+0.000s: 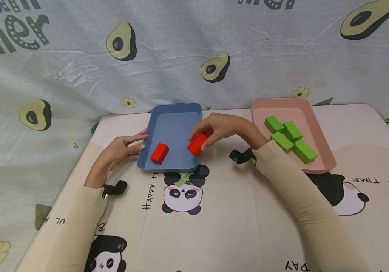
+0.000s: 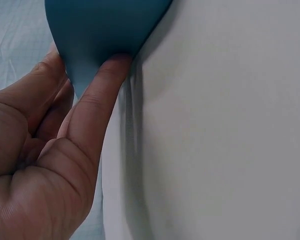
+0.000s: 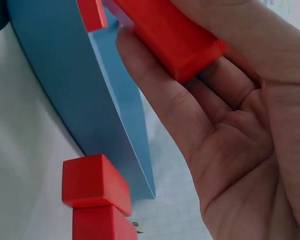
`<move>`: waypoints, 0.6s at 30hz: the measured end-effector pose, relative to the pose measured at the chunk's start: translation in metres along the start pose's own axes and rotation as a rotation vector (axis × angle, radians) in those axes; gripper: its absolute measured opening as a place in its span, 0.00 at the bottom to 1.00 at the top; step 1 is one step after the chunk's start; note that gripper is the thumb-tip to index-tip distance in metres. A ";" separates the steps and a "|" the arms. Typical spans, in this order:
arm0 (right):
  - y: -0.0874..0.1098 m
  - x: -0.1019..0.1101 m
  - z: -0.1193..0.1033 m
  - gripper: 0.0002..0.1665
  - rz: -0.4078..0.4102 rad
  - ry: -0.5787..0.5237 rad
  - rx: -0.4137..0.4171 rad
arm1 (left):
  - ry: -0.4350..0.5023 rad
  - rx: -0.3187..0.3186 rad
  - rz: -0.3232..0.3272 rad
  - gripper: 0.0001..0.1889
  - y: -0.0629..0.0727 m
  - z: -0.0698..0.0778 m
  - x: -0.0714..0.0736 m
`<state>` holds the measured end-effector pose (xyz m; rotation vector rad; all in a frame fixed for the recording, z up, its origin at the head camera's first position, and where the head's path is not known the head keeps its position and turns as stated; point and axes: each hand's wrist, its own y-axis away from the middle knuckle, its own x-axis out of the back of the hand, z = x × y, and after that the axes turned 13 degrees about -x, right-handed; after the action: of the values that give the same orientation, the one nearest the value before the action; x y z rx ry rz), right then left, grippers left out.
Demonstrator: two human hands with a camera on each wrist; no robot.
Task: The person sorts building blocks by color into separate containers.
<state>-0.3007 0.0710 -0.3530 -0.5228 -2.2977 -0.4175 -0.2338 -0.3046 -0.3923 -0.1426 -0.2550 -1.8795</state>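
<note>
A blue tray (image 1: 175, 124) sits on the table, a red block (image 1: 159, 153) lying inside near its front left. My left hand (image 1: 121, 151) holds the tray's left edge; in the left wrist view one finger (image 2: 97, 95) presses the tray's outer wall (image 2: 100, 30) while others reach round its other side. Over the right rim, my right hand (image 1: 218, 128) pinches another red block (image 1: 197, 144) between thumb and fingers. The right wrist view shows this held block (image 3: 175, 40) tilted, with two more red blocks (image 3: 102, 185) outside the tray, mostly hidden by the hand in the head view.
A pink tray (image 1: 321, 147) stands at the right with several green blocks (image 1: 303, 151) in it. The right forearm passes in front of its left side. A hanging sheet (image 1: 167, 68) with avocado prints rises behind the table's back edge. Panda prints (image 1: 182, 194) mark the tablecloth.
</note>
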 end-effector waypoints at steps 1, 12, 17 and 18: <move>0.000 0.000 0.000 0.26 0.005 -0.006 -0.003 | 0.004 0.000 0.001 0.30 0.000 0.000 0.000; -0.008 -0.005 0.006 0.21 0.051 -0.030 0.091 | 0.002 -0.003 0.002 0.31 0.000 0.000 0.000; -0.010 -0.008 0.006 0.22 0.071 -0.021 0.110 | 0.010 0.005 0.003 0.31 0.000 0.001 0.000; -0.010 -0.008 0.006 0.22 0.075 -0.021 0.109 | 0.010 0.006 0.005 0.31 0.000 0.001 0.000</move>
<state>-0.3033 0.0630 -0.3643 -0.5592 -2.2980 -0.2502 -0.2339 -0.3045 -0.3914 -0.1297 -0.2533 -1.8737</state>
